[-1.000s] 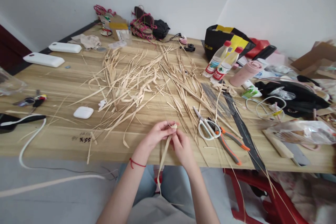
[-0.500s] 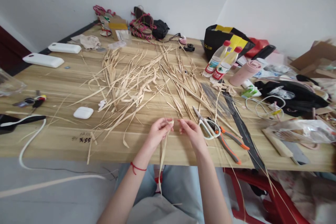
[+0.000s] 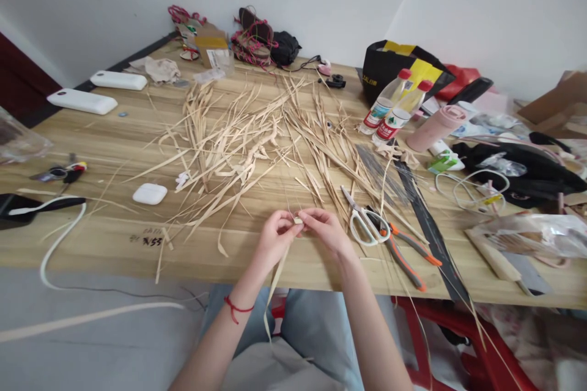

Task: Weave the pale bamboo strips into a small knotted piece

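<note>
At far left, a clear container (image 3: 18,142) is cut off by the frame edge. A white cable (image 3: 59,244) loops off the wooden table (image 3: 114,238). Right of it lie a white earbud case (image 3: 150,193) and a spread of straw strips (image 3: 238,140) across the middle. Lower centre: the left hand (image 3: 274,238) and right hand (image 3: 326,231) meet, fingertips pinched on the top end of one straw strip (image 3: 275,278), which hangs below the table edge toward the lap; its lower tip is hard to make out. Just right lie white-handled scissors (image 3: 367,220) and orange-handled pliers (image 3: 406,253). At far right, a plastic bag (image 3: 527,233) blurs its contents.
</note>
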